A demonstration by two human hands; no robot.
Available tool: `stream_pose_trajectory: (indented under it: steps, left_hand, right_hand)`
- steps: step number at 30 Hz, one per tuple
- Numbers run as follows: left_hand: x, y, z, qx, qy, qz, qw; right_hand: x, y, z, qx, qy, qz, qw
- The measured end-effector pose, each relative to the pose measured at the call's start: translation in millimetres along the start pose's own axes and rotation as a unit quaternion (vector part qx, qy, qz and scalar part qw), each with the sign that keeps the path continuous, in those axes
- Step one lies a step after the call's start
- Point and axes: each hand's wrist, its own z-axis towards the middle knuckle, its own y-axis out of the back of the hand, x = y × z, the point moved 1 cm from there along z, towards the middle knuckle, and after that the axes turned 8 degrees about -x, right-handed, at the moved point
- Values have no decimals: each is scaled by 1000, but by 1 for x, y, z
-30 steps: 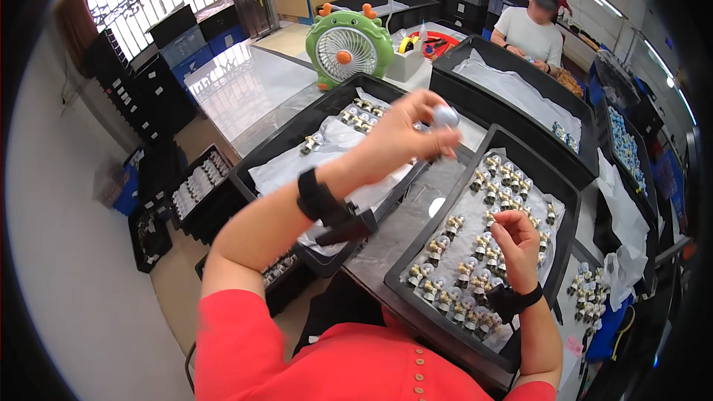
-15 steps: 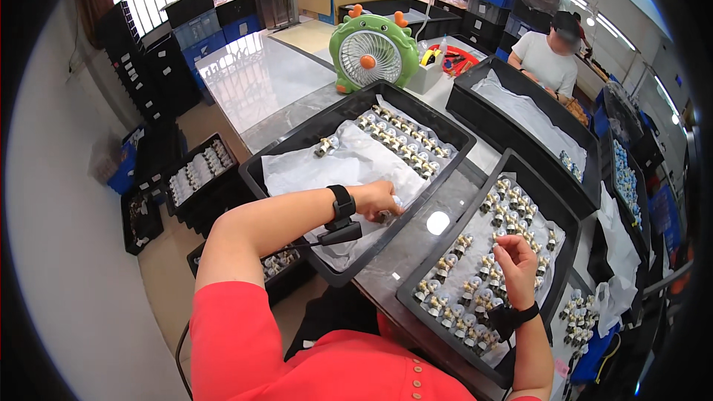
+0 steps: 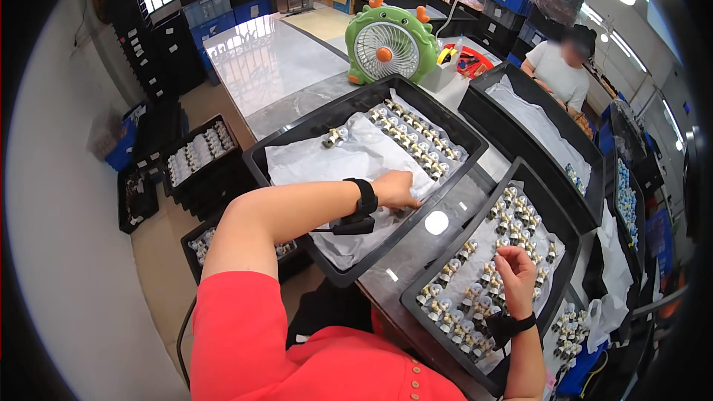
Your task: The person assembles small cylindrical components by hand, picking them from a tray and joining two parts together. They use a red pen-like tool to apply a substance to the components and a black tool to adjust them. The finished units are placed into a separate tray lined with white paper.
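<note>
My left hand (image 3: 394, 188) reaches down to the white paper lining (image 3: 316, 163) of the left black tray (image 3: 343, 279). Its fingers are closed around a small clear-domed figurine, mostly hidden beneath them. Rows of similar figurines (image 3: 407, 137), gold, white and dark, stand at that tray's far right, and a lone figurine (image 3: 336, 137) lies near its far edge. Over the right black tray (image 3: 553, 194), my right hand (image 3: 518, 276) has thumb and fingers pinched together. What it holds, if anything, is unclear among the many figurines (image 3: 454, 319) there.
A green cartoon-shaped fan (image 3: 394, 46) stands behind the left tray. Another black tray (image 3: 531, 115) lies at the far right, near a person in a white shirt (image 3: 561, 74). Stacked trays (image 3: 200, 156) fill the floor at left. More figurines (image 3: 570, 334) sit at lower right.
My left hand has shifted slightly right and nearer the tray's near-right wall, its back turned up more. My right hand stays almost in place. The whole view has shifted a little.
</note>
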Motion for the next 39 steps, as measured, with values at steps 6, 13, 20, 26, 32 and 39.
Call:
stream_pose_trajectory:
  steps: [6,13,20,26,32,39]
  left_hand:
    - [12,-4,5,40,-31,-37,998]
    - [9,0,1,35,-34,28,998]
    - [5,1,0,55,-28,19,998]
    - [4,2,8,106,-8,39,994]
    - [11,7,0,101,10,-31,994]
    - [12,15,-17,167,-105,140,970]
  right_hand:
    - [3,-2,0,4,1,5,1000]
    - [4,-1,1,6,9,-3,1000]
    - [8,1,-2,1,8,12,1000]
    - [11,2,-2,-2,14,8,1000]
    - [12,3,-1,4,13,7,1000]
    - [14,4,-1,5,4,17,1000]
